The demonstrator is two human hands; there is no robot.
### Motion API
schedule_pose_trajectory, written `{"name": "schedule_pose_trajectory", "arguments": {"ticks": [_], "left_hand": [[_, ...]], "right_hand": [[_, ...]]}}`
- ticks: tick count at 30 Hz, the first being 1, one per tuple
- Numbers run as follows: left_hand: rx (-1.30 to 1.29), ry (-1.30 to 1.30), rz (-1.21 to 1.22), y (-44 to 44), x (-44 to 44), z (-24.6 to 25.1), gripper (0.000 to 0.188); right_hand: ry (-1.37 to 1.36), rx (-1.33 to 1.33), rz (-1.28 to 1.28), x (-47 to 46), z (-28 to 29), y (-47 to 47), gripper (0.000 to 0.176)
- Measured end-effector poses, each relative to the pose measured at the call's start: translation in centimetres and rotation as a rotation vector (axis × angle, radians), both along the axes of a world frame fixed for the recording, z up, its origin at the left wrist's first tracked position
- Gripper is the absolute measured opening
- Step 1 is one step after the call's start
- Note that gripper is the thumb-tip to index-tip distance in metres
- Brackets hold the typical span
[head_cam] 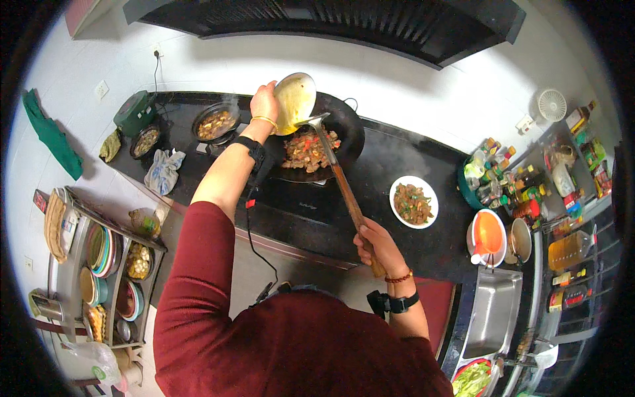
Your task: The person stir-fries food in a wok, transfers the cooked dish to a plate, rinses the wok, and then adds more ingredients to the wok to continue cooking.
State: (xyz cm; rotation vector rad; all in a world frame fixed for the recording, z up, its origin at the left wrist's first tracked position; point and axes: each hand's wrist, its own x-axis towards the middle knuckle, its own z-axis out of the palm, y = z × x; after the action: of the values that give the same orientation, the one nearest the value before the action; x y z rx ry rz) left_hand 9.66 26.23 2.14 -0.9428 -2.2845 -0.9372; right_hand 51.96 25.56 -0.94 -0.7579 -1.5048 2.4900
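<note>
A dish (297, 99) coated with yellowish liquid is tilted over the wok's left side, and my left hand (265, 105) grips it by its left rim. My right hand (381, 243) is closed around the wooden handle of a wok spatula (342, 181). The metal end of that spatula reaches up to the dish's lower edge, touching or very near it. Below them, the black wok (354, 131) holds stir-fried meat with red pepper pieces (310, 151). Part of the wok is hidden behind the dish and my left arm.
Right of the wok is a white plate (433, 218) of cooked food. A steaming pot (196, 131) stands on the left burner beside a cloth (164, 171). Bottles crowd the right corner above a steel sink (491, 312). The range hood (322, 25) hangs overhead; a dish rack (158, 248) stands left.
</note>
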Motion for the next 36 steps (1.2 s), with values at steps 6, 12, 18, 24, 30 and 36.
{"name": "schedule_pose_trajectory", "arguments": {"ticks": [6, 12, 18, 24, 30, 36], "left_hand": [[-0.033, 0.038, -0.094, 0.2, -0.7, 0.1, 0.042], [-0.022, 0.031, -0.23, 0.1, -1.5, 0.4, 0.044], [0.001, 0.027, -0.106, 0.5, -2.3, -0.2, 0.04], [0.046, -0.254, -0.039, 1.3, -2.3, -1.2, 0.038], [0.302, -0.69, 0.078, 2.7, -2.2, -3.2, 0.035], [0.525, -0.769, -0.013, 3.5, -2.4, -6.0, 0.032]], "right_hand": [[-0.031, 0.035, 0.057, 0.3, 2.3, -0.3, 0.041], [-0.035, 0.075, 0.022, -0.5, 1.9, -0.4, 0.042], [-0.068, 0.076, -0.067, 0.0, 1.3, -1.4, 0.04], [0.085, -0.016, -0.141, -3.1, 0.6, -2.5, 0.032], [0.089, 0.02, -0.128, -6.0, -0.5, -2.9, 0.034], [0.018, 0.002, -0.167, -7.8, -1.1, -4.3, 0.02]]}}
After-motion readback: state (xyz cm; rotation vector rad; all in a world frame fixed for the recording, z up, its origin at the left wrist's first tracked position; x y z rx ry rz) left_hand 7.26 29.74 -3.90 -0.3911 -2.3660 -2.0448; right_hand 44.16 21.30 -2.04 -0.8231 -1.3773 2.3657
